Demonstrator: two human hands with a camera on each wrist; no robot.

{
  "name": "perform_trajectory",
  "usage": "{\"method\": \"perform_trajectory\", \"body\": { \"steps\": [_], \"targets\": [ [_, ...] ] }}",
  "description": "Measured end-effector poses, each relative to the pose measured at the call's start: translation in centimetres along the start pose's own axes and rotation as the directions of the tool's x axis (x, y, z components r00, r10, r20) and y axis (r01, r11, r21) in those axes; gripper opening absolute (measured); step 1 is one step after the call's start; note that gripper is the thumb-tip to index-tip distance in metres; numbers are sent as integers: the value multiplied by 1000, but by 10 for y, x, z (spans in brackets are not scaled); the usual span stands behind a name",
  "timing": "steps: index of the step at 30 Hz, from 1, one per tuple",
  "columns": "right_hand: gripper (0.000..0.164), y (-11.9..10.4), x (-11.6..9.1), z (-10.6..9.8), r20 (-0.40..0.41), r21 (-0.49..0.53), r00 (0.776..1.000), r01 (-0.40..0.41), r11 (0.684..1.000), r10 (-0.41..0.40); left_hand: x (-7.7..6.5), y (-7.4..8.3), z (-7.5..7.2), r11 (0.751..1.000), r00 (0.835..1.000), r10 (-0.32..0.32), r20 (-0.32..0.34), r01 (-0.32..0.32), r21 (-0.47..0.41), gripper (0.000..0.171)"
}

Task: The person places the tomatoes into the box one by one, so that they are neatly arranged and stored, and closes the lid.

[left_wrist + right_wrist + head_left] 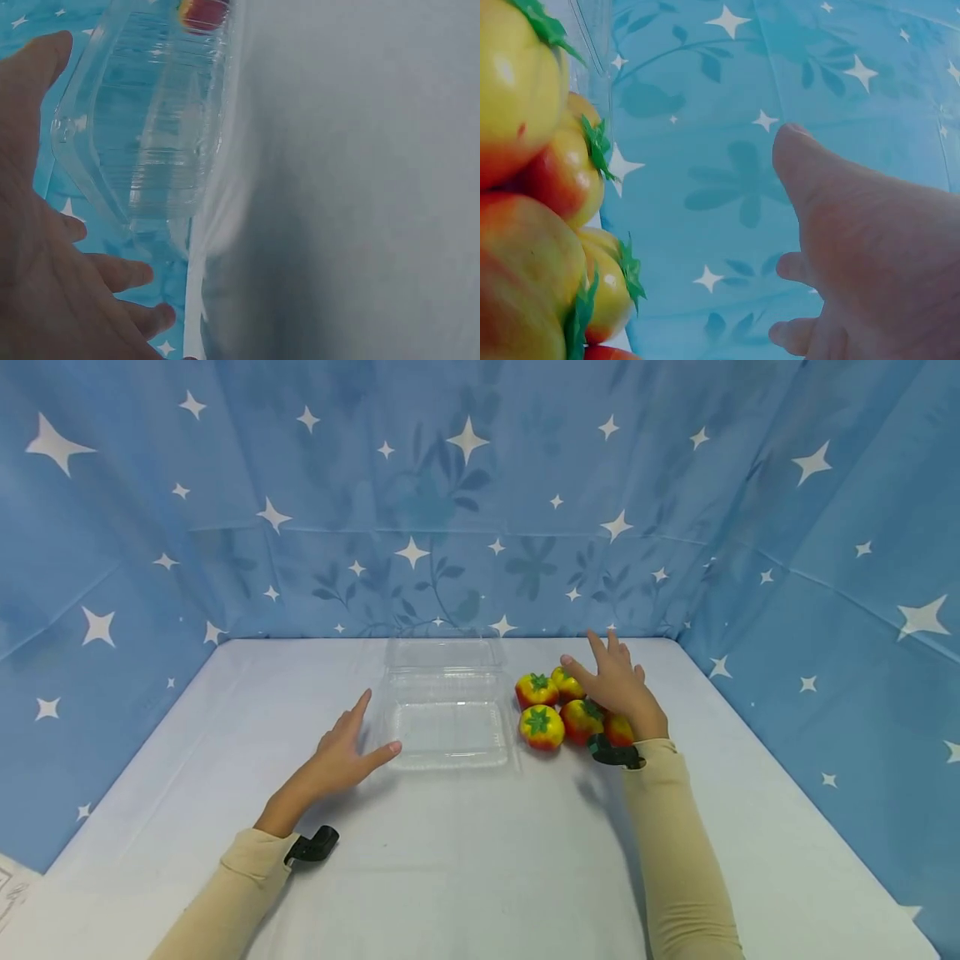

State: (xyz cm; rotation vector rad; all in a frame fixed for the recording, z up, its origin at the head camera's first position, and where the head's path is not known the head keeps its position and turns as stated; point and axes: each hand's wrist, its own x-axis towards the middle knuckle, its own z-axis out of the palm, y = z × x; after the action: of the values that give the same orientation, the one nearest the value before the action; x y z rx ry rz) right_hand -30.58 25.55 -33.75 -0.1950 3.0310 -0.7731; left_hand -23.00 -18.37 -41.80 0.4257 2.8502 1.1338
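Observation:
A clear plastic clamshell box (450, 731) lies on the white table with its lid (444, 653) folded back toward the curtain. My left hand (341, 758) hovers at the box's left side, thumb and fingers spread, holding nothing. To the right of the box sit several red-and-yellow toy fruits with green leafy tops, persimmon- or tomato-like, among them a front one (542, 727) and a back one (536, 691). Over the right part of this cluster is my right hand (617, 683), its fingers extended and apart, covering some of the fruits. In the right wrist view nothing is in that hand.
A white cloth covers the table (465, 877). Blue curtains with white stars (450, 527) stand along the back and both sides. Each wrist wears a black camera strap. A pale printed item (13, 889) shows at the lower left edge.

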Motion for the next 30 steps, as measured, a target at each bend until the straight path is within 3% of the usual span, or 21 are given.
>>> {"method": "perform_trajectory", "body": {
  "steps": [11,20,30],
  "targets": [
    [95,8,3,-7,8,-2,1000,-18,1000,18,0,-5,9,1000,1000,19,0,-19,-6,103],
    [93,15,-5,-19,28,60,999,-25,998,24,1,-4,11,1000,1000,25,18,-25,-4,97],
    [93,41,-7,-20,25,74,998,-58,996,56,1,-5,13,999,999,41,26,-40,-14,97]
  ]
}}
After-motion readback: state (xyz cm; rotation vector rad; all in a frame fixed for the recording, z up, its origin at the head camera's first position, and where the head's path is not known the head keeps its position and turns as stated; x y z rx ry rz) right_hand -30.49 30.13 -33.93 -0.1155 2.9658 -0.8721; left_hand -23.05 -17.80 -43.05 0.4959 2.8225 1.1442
